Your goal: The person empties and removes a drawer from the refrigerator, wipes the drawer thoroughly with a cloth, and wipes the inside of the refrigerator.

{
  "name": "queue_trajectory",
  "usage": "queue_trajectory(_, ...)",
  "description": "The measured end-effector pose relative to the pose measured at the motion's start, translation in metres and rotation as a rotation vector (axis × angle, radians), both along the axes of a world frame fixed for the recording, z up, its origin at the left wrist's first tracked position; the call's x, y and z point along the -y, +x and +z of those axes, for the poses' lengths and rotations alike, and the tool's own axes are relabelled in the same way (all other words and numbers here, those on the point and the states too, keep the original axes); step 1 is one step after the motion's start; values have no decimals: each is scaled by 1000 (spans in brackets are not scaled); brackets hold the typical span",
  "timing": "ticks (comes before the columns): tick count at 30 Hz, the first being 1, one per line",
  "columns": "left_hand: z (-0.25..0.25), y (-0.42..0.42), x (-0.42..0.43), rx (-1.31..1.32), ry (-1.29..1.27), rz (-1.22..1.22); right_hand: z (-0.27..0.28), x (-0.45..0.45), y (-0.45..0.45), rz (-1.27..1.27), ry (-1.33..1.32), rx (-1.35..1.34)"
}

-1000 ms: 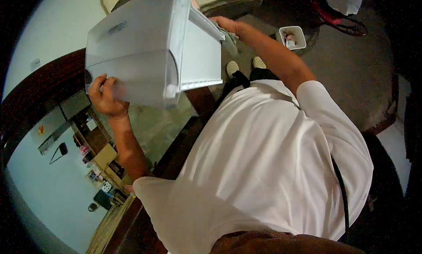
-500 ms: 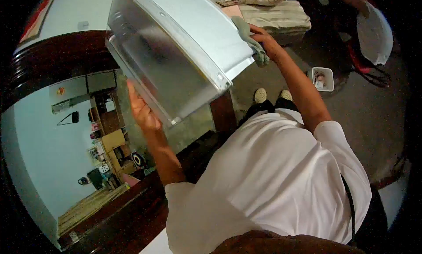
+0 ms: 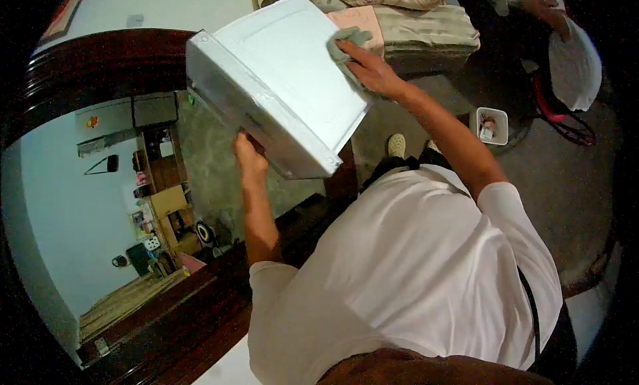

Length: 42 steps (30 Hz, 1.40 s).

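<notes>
A white drawer-like bin (image 3: 286, 65) with a clear, greyish front panel is held up in front of my body, its broad white side turned up. My left hand (image 3: 250, 157) grips the bin's front panel from below, and part of its fingers is hidden behind the panel. On the upper right of the white side, my right hand (image 3: 373, 70) presses a grey-green cloth (image 3: 346, 45) against the surface.
A small white bin (image 3: 491, 126) with items inside stands on the floor. Beyond are a striped cushioned seat (image 3: 426, 30), a pink sheet (image 3: 359, 25) and, at upper right, another person's arm (image 3: 547, 13). Dark wooden framing (image 3: 106, 55) runs along the left.
The bin has turned so its white side faces up. My left hand has shifted along the front panel, and my right hand with the cloth has moved from the edge onto the white side.
</notes>
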State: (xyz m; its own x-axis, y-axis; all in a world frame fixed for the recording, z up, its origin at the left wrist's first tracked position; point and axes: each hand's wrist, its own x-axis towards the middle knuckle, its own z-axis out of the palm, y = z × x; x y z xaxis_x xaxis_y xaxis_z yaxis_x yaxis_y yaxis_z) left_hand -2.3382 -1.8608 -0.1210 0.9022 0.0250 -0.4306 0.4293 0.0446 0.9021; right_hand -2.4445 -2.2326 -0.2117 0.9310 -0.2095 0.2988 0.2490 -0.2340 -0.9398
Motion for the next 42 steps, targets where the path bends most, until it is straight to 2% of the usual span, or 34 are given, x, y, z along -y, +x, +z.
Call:
queue_trajectory(1, -7, -12, 6, 51, 11, -10, -3, -10, 7, -23, -46, 107)
queue_trajectory(3, -2, -36, 45, 96, 132, 240, 20, -25, 16, -78, -36, 213)
queue_trajectory(4, -5, -39, 43, 93, 131, 241, 38, -31, 20, -76, -38, 317)
queue_trajectory(6, -10, -41, 42, 162, 90, 57, 84, -36, 22, -55, -63, 445)
queue_trajectory(7, -5, -38, 40, 160, 86, 64, 121, -39, 24, -30, -89, 470)
queue_trajectory(8, -12, -36, 42, 162, 60, 107, 137, -37, 31, -16, -109, 605)
queue_trajectory(9, -14, -32, 41, 169, 32, 149, 160, -38, 35, -77, -205, 669)
queue_trajectory(11, 0, -38, 43, 190, 34, 66, 189, -27, 36, 23, -149, 438)
queue_trajectory(13, 8, -42, 37, 217, 26, -19, 183, -10, 61, 25, -249, 4)
queue_trajectory(14, 2, -40, 30, 259, -23, 27, 200, -3, 46, -32, -216, 240)
queue_trajectory(15, -5, -37, 23, 295, -70, 77, 217, 13, 32, 78, -320, -45)
queue_trajectory(17, -6, -38, 23, 348, -38, 75, 175, 24, 47, -109, -328, 194)
queue_trajectory(19, 0, -40, 31, 403, 2, 53, 144, 25, 57, -177, -249, 194)
queue_trajectory(21, 16, -49, 47, 429, -22, 3, 148, 29, 48, -254, -174, 195)
queue_trajectory(23, 30, -57, 52, 445, 17, -2, 190, 16, 5, -90, 25, 19)
queue_trajectory(25, 30, -57, 48, 463, 54, -3, 185, -6, -12, -138, 146, 395)
queue_trajectory(27, 20, -48, 32, 613, 51, -140, 196, -19, -26, -145, 70, 501)
queue_trajectory(28, 20, -48, 37, 611, 45, -139, 208, -19, -45, -26, 207, 177)
queue_trajectory(30, 28, -54, 47, 764, 157, -104, 209, -20, -57, -43, 207, 181)
queue_trajectory(31, 33, -55, 50, 765, 156, -92, 209, -19, -60, -60, 209, 190)
queue_trajectory(34, 39, -56, 55, 859, 382, -97, 207, 2, -66, 22, 195, 181)
queue_trajectory(35, 39, -54, 56, 856, 277, -151, 204, 9, -68, 52, 193, 177)
queue_trajectory(36, 40, -52, 57, 854, 171, -206, 198, 18, -66, 144, 301, 118)
queue_trajectory(37, 42, -53, 56, 855, 172, -200, 204, 20, -67, 150, 300, 119)
queue_trajectory(39, 47, -54, 60, 897, 173, -324, 230, 32, -70, 171, 61, 141)
queue_trajectory(40, 48, -52, 60, 903, 166, -328, 239, 38, -66, 243, -25, 68)
queue_trajectory(42, 46, -55, 63, 981, 204, -269, 244, 42, -60, 276, -95, 131)
